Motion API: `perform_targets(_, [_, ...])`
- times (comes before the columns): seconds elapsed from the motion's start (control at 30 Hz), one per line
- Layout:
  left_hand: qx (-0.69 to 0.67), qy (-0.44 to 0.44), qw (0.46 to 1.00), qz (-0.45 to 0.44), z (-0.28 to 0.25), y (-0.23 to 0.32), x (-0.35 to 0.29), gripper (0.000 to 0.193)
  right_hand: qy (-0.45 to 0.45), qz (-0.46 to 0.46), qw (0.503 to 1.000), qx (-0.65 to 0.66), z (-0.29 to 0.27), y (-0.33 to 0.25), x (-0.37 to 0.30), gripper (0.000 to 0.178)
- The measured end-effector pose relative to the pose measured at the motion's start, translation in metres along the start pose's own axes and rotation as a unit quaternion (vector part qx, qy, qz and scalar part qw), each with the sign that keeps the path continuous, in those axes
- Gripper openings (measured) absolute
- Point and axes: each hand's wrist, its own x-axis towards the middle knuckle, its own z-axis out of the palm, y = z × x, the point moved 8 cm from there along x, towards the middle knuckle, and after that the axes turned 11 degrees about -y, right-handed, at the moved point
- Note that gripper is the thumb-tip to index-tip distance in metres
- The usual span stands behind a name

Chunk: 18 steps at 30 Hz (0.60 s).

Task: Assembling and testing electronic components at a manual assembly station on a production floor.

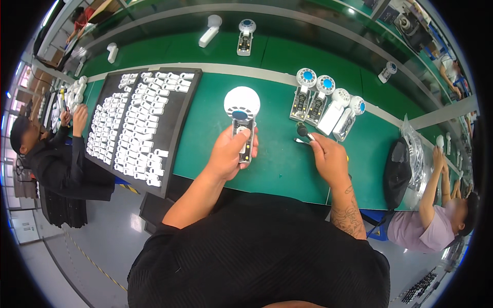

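My left hand (229, 152) is wrapped round the handle of a white handheld fan (242, 104), its round head pointing away from me. The handle's inside lies bare, and my thumb presses on a white part in it. In my right hand (328, 158) is a small tool with a black round end (302, 129), pinched between thumb and fingers above the green bench; its exact kind I cannot make out. Just beyond it stand several similar fans (306, 77) in a row, some with blue centres and bare handles, others with white covers showing.
A black tray (177, 110) of small white parts lies at the left. Several more fans (246, 31) ride on the green belt (282, 51) behind the bench rail. A black bag (397, 174) and clear plastic (413, 154) sit at the right. Co-workers (56, 159) work on both sides.
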Motion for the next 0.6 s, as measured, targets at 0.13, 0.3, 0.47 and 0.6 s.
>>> perform_targets(0.13, [0.029,0.009,0.999,0.011,-0.002,-0.002,-0.003,0.031,-0.009,-0.018,0.999,0.047,0.001,-0.012,0.001,0.022])
perform_targets(0.3, [0.014,0.004,1.000,0.015,-0.005,0.002,-0.006,0.029,-0.035,-0.005,0.998,0.042,0.004,-0.014,0.002,0.022])
perform_targets(0.47, [0.041,-0.024,0.999,0.005,-0.005,0.006,-0.006,0.031,-0.053,-0.011,0.995,0.084,0.004,-0.017,-0.002,0.022])
perform_targets(0.6, [-0.003,0.000,1.000,0.031,0.000,0.004,-0.004,0.031,-0.072,-0.007,0.990,0.119,0.006,-0.022,-0.002,0.022])
